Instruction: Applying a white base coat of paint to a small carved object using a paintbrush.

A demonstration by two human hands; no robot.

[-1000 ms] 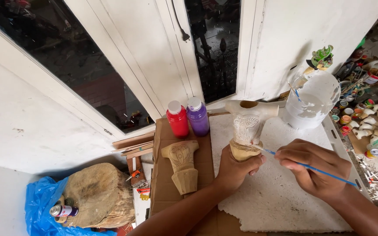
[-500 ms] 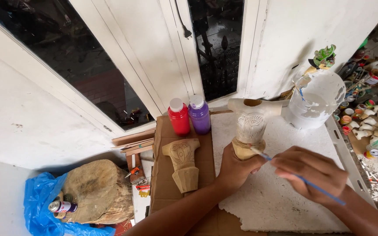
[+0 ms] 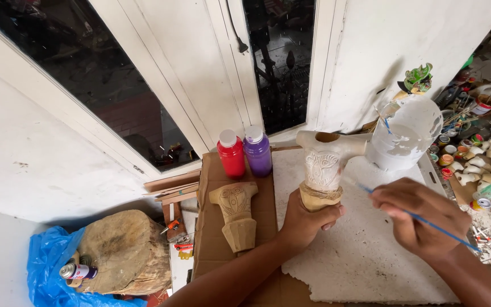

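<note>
the carved wooden figure [image 3: 324, 170] stands upright near the middle of the white foam board [image 3: 365, 256], its wide hammer-like top pointing left and right, a hollow showing at the crown. the upper part with the incised face pattern is coated pale white; the base below is bare tan wood. the left hand [image 3: 307, 220] is clenched round that bare base, thumb to the right. the right hand [image 3: 421, 215] pinches a thin blue paintbrush [image 3: 421, 219], its tip just right of the figure and its handle running near and right.

compared with half a second ago, the figure sits more upright and the brush tip has drawn a little away from its side.

a second, unpainted carving [image 3: 235, 215] lies on the cardboard [image 3: 211, 250] to the left. a red bottle [image 3: 231, 154] and a purple bottle [image 3: 257, 150] stand just beyond it, touching. a white paint-smeared jug [image 3: 404, 136] sits far right.
</note>
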